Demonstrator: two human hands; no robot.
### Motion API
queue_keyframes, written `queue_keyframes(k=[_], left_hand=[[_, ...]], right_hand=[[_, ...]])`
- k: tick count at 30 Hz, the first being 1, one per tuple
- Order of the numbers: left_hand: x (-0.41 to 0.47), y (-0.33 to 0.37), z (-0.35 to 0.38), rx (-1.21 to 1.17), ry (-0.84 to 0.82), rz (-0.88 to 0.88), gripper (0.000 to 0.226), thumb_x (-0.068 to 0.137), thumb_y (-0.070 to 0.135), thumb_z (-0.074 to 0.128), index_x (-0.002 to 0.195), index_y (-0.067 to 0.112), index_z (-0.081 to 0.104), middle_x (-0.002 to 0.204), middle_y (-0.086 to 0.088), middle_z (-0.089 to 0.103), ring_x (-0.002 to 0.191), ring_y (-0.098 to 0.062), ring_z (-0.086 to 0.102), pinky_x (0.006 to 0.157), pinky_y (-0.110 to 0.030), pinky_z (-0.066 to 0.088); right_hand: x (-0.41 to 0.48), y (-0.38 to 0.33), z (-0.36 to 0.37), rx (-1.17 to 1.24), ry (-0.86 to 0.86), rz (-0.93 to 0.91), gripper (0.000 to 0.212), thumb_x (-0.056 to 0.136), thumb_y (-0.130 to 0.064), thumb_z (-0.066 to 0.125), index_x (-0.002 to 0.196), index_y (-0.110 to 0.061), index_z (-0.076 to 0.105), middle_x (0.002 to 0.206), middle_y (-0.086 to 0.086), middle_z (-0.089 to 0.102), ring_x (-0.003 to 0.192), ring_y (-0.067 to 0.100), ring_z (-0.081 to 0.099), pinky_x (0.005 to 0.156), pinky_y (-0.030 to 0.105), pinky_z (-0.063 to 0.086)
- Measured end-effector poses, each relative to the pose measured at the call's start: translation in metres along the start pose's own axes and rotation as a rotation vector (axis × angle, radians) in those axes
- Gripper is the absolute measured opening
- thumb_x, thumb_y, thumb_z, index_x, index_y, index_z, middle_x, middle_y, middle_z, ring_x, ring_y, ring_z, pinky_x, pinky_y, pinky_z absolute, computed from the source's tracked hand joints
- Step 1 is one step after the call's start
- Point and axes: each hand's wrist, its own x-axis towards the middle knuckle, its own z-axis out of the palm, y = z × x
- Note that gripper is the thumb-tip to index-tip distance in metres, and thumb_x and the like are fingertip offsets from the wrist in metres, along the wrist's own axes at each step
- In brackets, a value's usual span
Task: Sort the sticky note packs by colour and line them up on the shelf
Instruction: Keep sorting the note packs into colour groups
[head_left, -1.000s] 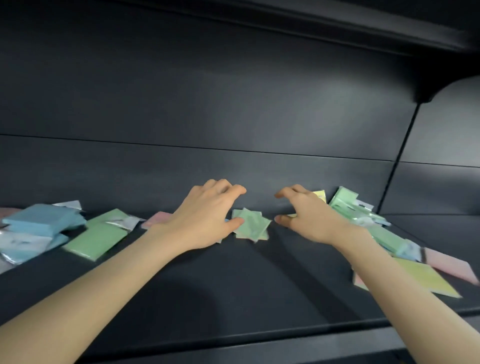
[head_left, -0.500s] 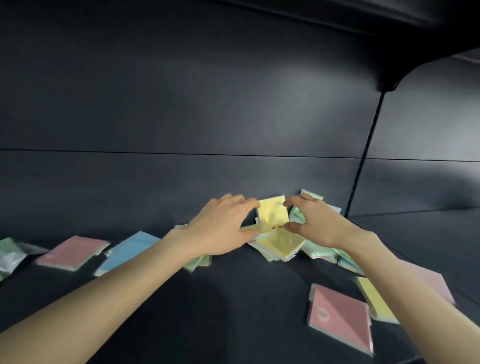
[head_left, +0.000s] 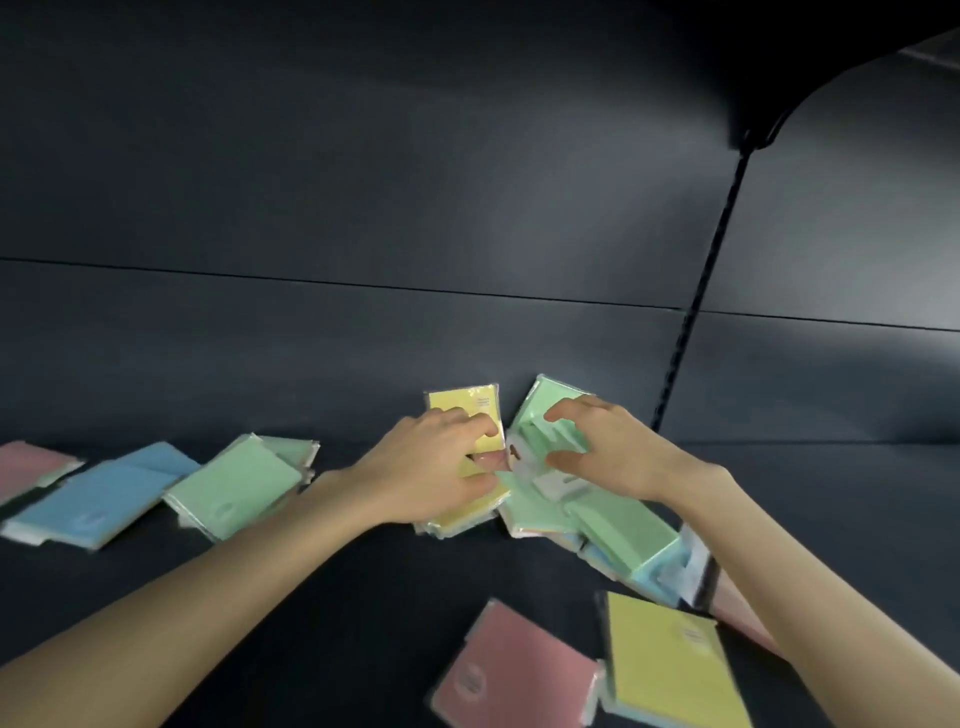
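Sticky note packs in clear wrap lie scattered on a dark shelf (head_left: 332, 603). My left hand (head_left: 441, 467) grips a yellow pack (head_left: 467, 408) that stands tilted against the back wall, above more yellow packs (head_left: 467, 514) lying flat. Right beside it, my right hand (head_left: 608, 447) curls its fingers around a green pack (head_left: 537, 410) that also leans on the wall. More green packs (head_left: 623, 530) spread out beneath my right wrist, over blue ones.
On the left lie a green stack (head_left: 239, 488), a blue pack (head_left: 104, 499) and a pink pack (head_left: 26, 465). In front lie a pink pack (head_left: 514, 670) and a yellow pack (head_left: 665, 665). A slotted upright (head_left: 685, 338) splits the back wall.
Both hands left the green pack in the middle and moved right to the mixed pile. The yellow pack now stands against the wall, and my right hand shifted from it onto the green pack.
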Motion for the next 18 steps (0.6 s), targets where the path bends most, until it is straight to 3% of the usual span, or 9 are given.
queue_keyframes(k=[4,10,14,18], left_hand=[[-0.003,0.027,0.017,-0.053,0.017,-0.085,0.038,0.089,0.043,0.052,0.124,0.030,0.049,0.120,0.011,0.052,0.116,-0.015,0.045,0.095,-0.033,0.038],[-0.009,0.052,0.032,-0.053,-0.015,-0.161,0.059,0.089,0.052,0.051,0.139,0.024,0.041,0.137,0.003,0.046,0.129,-0.018,0.040,0.106,-0.037,0.034],[-0.001,0.054,0.039,0.007,-0.074,-0.213,0.064,0.090,0.056,0.046,0.143,0.023,0.035,0.142,-0.002,0.044,0.131,-0.022,0.035,0.106,-0.038,0.032],[0.004,0.058,0.043,0.070,-0.160,-0.237,0.059,0.092,0.057,0.040,0.140,0.023,0.036,0.151,0.006,0.032,0.134,-0.025,0.027,0.106,-0.045,0.027]], right_hand=[[-0.011,0.027,0.004,0.007,-0.051,-0.080,0.052,0.090,-0.037,0.058,0.137,-0.022,0.042,0.138,0.002,0.043,0.126,0.021,0.042,0.103,0.034,0.036],[-0.030,0.050,0.007,0.049,-0.048,-0.152,0.053,0.088,-0.044,0.059,0.134,-0.023,0.044,0.135,0.001,0.044,0.126,0.021,0.041,0.104,0.034,0.036],[-0.045,0.061,0.008,0.069,-0.055,-0.117,0.063,0.083,-0.054,0.060,0.134,-0.021,0.043,0.132,0.002,0.046,0.118,0.019,0.047,0.096,0.031,0.040],[-0.054,0.064,0.013,0.096,-0.135,-0.034,0.079,0.076,-0.065,0.060,0.136,-0.020,0.036,0.131,0.001,0.046,0.110,0.020,0.050,0.088,0.036,0.049]])
